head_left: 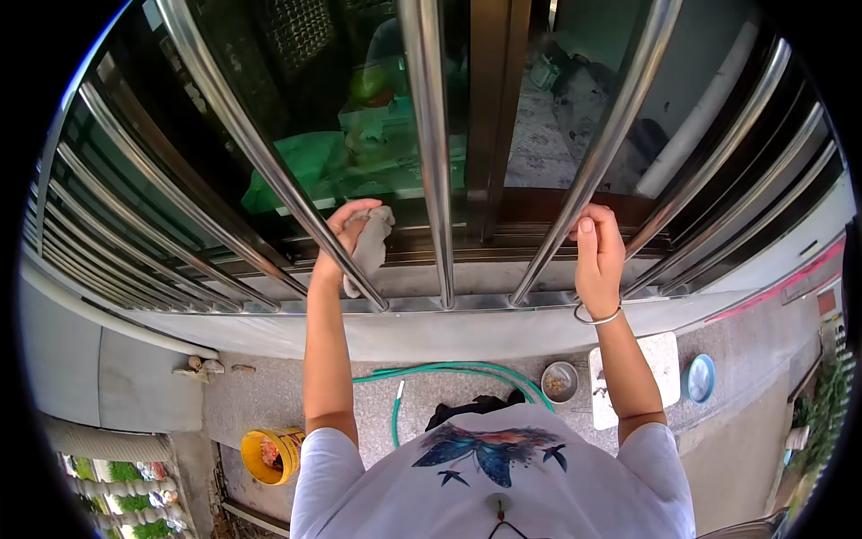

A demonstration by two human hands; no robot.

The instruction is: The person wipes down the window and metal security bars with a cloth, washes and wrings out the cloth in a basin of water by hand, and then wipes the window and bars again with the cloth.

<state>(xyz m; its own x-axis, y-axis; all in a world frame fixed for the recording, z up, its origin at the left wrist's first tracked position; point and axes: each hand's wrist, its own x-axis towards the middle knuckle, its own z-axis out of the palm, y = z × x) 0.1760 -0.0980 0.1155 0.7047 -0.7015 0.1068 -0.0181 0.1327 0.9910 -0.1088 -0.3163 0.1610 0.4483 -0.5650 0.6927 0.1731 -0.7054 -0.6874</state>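
Observation:
My left hand (pixel 345 235) is closed on a crumpled greyish-white cloth (pixel 372 241). That hand reaches behind a slanting metal bar (pixel 287 190), close to the lower edge of the dark window glass (pixel 359 135). The bar covers part of the hand and the cloth. On the right, my right hand (pixel 600 253) has its fingers curled at another metal bar (pixel 603 153), with the thumb up against it. A bracelet (pixel 598 318) circles the right wrist. Between both hands stands a middle bar (pixel 433 153).
More bars run to both sides, fixed in a bottom rail (pixel 485 302) above a pale ledge. Below lie a green hose (pixel 458 366), a yellow bucket (pixel 292 449), a metal bowl (pixel 558 370), a white stool-like top (pixel 660 359) and a blue basin (pixel 700 377).

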